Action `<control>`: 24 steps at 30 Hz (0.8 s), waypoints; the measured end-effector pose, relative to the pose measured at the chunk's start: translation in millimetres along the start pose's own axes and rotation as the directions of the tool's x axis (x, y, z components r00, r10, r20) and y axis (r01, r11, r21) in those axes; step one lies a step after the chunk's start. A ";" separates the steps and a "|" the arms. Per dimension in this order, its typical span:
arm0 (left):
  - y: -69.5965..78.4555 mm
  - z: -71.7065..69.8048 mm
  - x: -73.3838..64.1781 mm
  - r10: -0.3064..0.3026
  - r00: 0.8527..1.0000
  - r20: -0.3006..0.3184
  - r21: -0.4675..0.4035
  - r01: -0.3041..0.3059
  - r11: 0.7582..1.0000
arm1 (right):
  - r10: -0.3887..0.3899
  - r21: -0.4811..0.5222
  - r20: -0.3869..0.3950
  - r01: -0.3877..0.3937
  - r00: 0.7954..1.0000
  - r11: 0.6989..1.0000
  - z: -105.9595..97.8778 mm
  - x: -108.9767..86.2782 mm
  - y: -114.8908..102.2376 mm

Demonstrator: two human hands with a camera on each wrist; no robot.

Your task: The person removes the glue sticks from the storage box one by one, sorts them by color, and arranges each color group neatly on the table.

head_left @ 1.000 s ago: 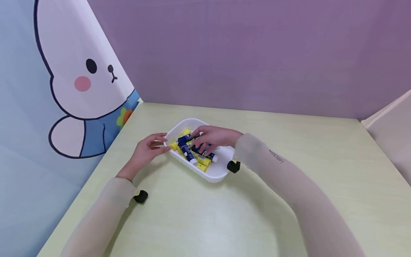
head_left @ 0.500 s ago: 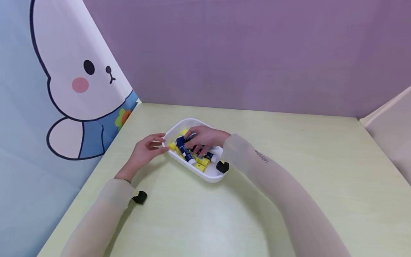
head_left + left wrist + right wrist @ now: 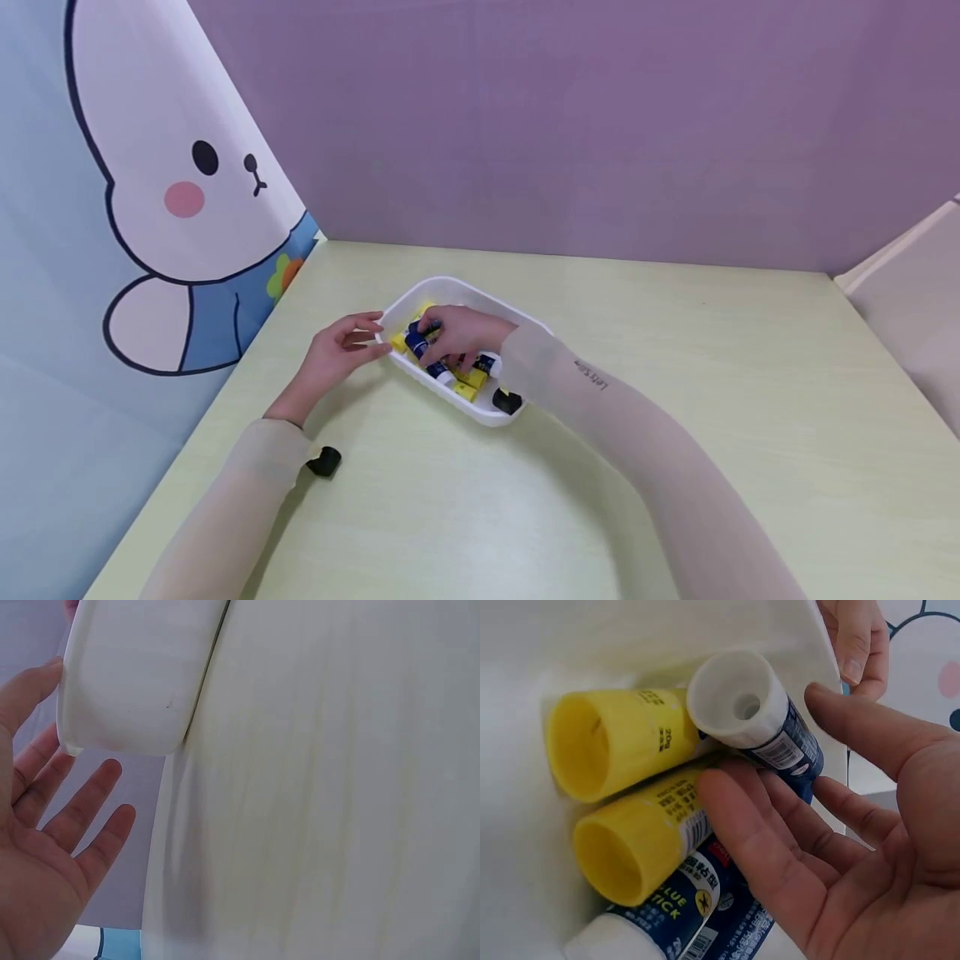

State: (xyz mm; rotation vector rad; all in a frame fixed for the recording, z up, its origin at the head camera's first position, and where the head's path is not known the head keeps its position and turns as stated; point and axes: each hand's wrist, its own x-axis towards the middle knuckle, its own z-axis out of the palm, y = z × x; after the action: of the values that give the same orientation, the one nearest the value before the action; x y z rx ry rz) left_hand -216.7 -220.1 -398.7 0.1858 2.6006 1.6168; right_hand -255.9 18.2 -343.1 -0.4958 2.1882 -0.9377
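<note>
1. Several glue sticks are lying in a white tray [image 3: 446, 290]; one blue glue stick [image 3: 776, 739] is showing its hollow white end to the right wrist camera, just beside a yellow glue stick [image 3: 622, 739].
2. A second yellow glue stick [image 3: 645, 832] is lying along the first, and another blue glue stick [image 3: 697, 892] is lying next to it.
3. The right hand [image 3: 461, 329] is reaching over the tray from the right, its thumb on one side of the first blue stick and its half-bent fingers on the other. I cannot tell whether its grip is pressing on this stick; in the right wrist view the thumb is appearing a little apart from it.
4. The left hand [image 3: 335, 354] is touching the left end of the tray with its thumb and fingertips. Its grip is loose and spread, the fingers being nearly straight.
5. The right forearm, in a pale sleeve [image 3: 622, 425], is slanting in from the lower right; the left forearm is slanting in from the lower left.
6. A black cube [image 3: 325, 462] is sitting at the left wrist.
7. The tray is resting on a pale worktop [image 3: 420, 500], before a purple backdrop [image 3: 562, 125].
</note>
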 end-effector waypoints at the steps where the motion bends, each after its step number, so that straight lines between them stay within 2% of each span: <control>1: 0.1 0.0 -0.1 0.001 1.000 -0.001 -0.001 -0.001 1.000 | 0.005 -0.013 -0.007 -0.005 1.000 1.000 1.0 0.2 -1.0; 8: -0.2 -0.2 -0.4 0.015 1.000 -0.003 -0.008 -0.015 1.000 | 0.026 -0.055 -0.020 -0.027 0.999 0.998 4.9 2.2 -4.9; 16: -1.3 -0.8 -0.5 0.016 1.000 -0.004 -0.013 -0.016 1.000 | 0.031 -0.039 -0.010 -0.031 0.999 0.999 4.8 4.8 -3.6; 24: -3.6 -2.4 -0.6 0.028 1.000 0.011 -0.004 -0.028 1.000 | -0.007 0.022 -0.007 0.007 1.000 1.000 2.8 0.7 -0.4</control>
State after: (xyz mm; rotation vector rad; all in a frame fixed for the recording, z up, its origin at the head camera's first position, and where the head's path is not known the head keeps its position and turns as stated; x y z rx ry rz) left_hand -216.7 -224.0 -400.9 0.2313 2.5983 1.6254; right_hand -254.3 16.2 -344.5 -0.4910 2.1807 -0.9680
